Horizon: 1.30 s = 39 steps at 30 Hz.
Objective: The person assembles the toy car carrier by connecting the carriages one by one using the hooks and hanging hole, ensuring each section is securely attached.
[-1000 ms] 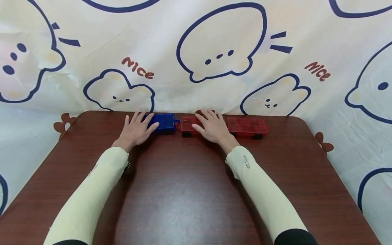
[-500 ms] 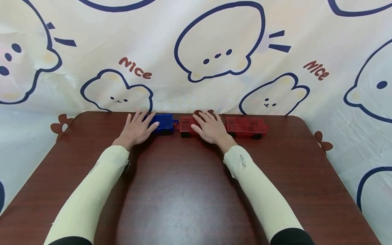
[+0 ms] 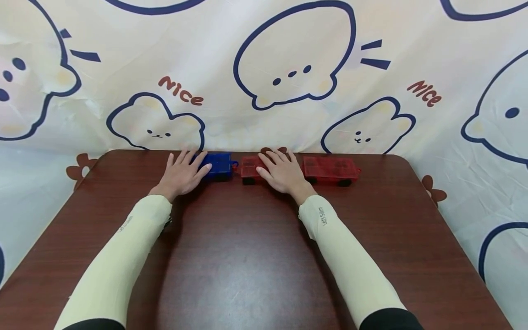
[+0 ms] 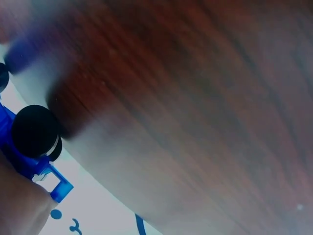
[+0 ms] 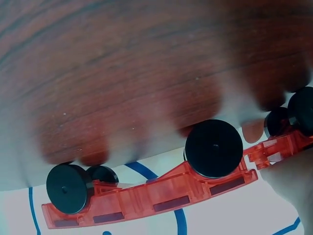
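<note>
Three see-through toy train cars with black wheels stand in a row along the table's far edge. My left hand (image 3: 180,174) lies spread over the left end of the blue car (image 3: 220,166). Its loop (image 4: 62,188) sticks out past my hand in the left wrist view. My right hand (image 3: 284,174) lies over the middle red car (image 3: 249,169), fingers spread, covering much of it. The right red car (image 3: 332,168) stands beside that hand; in the right wrist view its end meets the coupling (image 5: 258,156). Whether blue and red are hooked together is too small to tell.
The cars stand on a dark brown wooden table (image 3: 231,256). Close behind its far edge hangs a pale curtain (image 3: 222,123) with cartoon drawings, which also runs down both sides.
Both hands stay spread over the same cars. The whole view shifts slightly left; the cars keep their places on the table.
</note>
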Tool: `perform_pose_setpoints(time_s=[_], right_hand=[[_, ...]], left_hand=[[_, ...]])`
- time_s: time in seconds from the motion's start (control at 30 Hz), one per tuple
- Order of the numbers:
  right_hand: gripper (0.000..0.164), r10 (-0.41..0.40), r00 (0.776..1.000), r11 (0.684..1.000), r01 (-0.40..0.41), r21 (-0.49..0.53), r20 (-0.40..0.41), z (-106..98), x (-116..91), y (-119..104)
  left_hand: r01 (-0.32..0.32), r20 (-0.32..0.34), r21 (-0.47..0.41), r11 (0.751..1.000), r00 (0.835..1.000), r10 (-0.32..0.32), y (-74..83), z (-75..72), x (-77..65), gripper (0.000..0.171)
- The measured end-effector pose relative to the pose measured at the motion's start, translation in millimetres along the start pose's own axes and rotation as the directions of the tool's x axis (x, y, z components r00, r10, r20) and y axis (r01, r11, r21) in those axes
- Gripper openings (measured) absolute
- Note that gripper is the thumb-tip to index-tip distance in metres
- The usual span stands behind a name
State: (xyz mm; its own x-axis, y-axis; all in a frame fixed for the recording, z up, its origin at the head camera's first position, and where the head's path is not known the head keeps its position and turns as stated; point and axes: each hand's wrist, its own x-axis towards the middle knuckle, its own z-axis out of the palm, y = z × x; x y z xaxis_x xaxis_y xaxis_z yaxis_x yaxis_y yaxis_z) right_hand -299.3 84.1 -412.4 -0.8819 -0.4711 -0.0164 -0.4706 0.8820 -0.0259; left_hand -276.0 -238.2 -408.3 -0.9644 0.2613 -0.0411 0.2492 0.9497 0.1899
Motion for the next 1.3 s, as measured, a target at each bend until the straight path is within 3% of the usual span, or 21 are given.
perform_pose_setpoints(time_s=[0.37, 0.8, 1.3], right_hand=[[0.069, -0.004, 1.000, 1.000, 0.004, -0.007, -0.012, 3.4, 2.4, 1.7], [0.069, -0.002, 1.000, 1.000, 0.002, 0.002, -0.003, 4.1, 2.9, 2.1], [0.069, -0.002, 1.000, 1.000, 0.002, 0.004, -0.012, 3.2, 2.1, 1.1]], left_hand=[[0.010, -0.006, -0.092, 0.996, 1.000, -0.010, -5.2, -0.7, -2.8, 0.078], [0.001, -0.005, -0.099, 0.995, 1.000, -0.002, -3.6, 0.9, -10.4, 0.077], [-0.004, 0.011, -0.078, 0.997, 1.000, 0.005, -0.3, 0.1, -9.8, 0.078]])
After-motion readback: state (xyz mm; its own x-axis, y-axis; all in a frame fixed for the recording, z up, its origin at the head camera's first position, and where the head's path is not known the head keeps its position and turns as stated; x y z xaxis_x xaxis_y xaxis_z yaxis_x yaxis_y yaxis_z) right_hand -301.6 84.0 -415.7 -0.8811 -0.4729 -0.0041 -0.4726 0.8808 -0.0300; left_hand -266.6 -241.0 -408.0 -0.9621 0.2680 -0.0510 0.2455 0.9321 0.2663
